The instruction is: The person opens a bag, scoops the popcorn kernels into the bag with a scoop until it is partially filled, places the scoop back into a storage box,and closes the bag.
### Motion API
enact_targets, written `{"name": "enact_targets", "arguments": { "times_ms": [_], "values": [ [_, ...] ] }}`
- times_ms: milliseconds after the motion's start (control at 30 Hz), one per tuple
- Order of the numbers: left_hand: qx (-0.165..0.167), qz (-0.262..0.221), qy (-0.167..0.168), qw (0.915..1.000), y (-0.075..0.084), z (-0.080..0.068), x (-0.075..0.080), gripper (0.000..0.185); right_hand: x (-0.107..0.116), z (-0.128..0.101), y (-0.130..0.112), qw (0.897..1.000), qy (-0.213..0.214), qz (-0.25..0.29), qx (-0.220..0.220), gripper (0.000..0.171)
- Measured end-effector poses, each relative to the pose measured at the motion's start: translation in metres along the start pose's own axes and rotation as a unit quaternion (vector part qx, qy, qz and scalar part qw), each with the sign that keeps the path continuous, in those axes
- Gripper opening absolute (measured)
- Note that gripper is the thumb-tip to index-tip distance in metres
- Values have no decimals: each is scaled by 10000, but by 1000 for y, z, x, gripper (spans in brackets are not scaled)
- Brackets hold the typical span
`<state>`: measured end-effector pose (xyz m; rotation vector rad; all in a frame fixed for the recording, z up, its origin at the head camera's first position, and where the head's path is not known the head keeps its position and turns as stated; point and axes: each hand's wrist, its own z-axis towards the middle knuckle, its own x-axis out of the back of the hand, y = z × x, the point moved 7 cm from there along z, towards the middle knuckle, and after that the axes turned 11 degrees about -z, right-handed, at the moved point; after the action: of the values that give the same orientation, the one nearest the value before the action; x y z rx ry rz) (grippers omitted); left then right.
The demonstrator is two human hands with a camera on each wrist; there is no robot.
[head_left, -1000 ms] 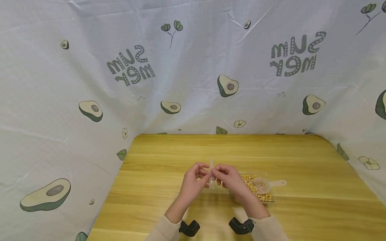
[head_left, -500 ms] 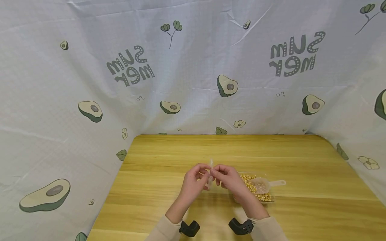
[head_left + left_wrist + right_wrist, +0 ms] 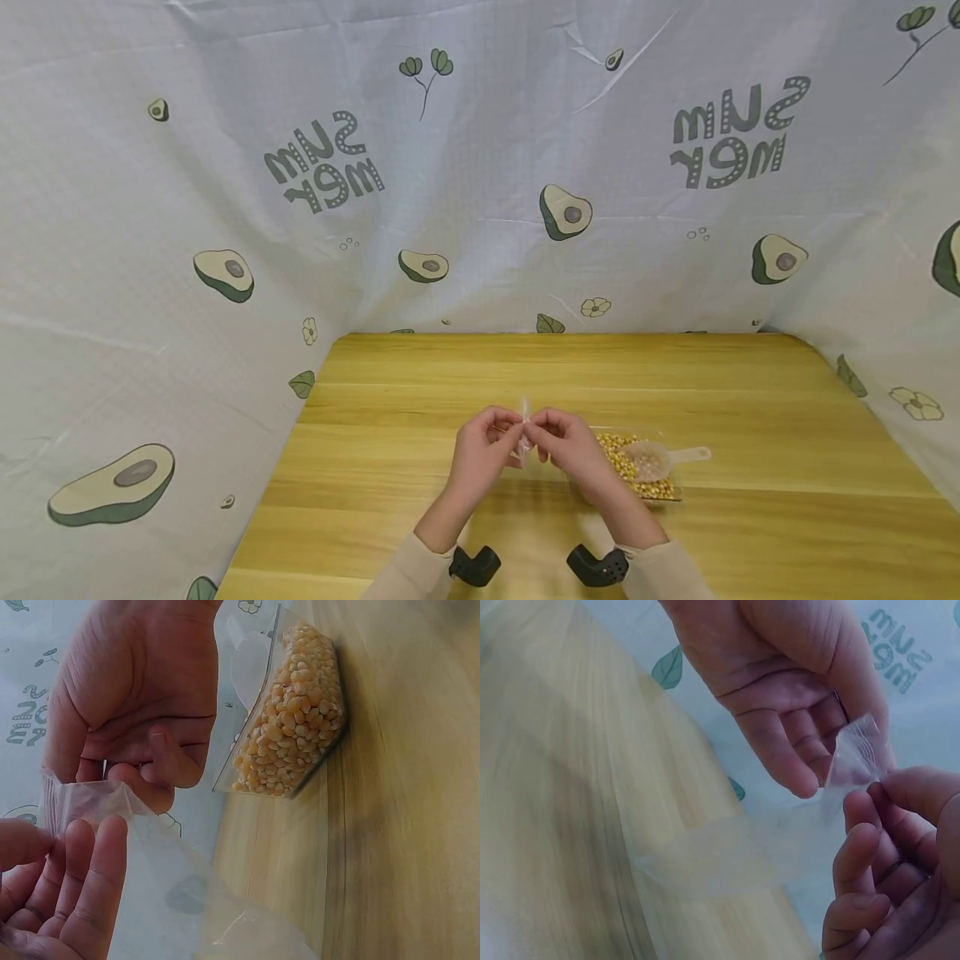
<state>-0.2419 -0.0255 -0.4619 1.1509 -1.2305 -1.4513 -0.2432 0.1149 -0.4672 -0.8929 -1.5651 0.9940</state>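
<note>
Right now my left hand [image 3: 480,454] and my right hand [image 3: 573,450] both pinch the top edge of a small clear zip bag [image 3: 161,889], fingers curled tight on it. It hangs down between my hands, long side pointing at the wooden table [image 3: 750,533]. Just right of my right hand sits the tray of corn kernels [image 3: 637,471] with a clear scoop [image 3: 660,458].
</note>
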Motion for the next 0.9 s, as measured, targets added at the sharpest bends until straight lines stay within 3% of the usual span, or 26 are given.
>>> {"name": "enact_targets", "arguments": {
  "times_ms": [333,900],
  "values": [
    [13,-201,11,9998,1,-2,-1,22,1,-2,-4,9985,501,208,122,18],
    [-356,309,116,9988,8,-5,-1,23,-1,-3,-5,9976,565,390,38,16]
  ]
}}
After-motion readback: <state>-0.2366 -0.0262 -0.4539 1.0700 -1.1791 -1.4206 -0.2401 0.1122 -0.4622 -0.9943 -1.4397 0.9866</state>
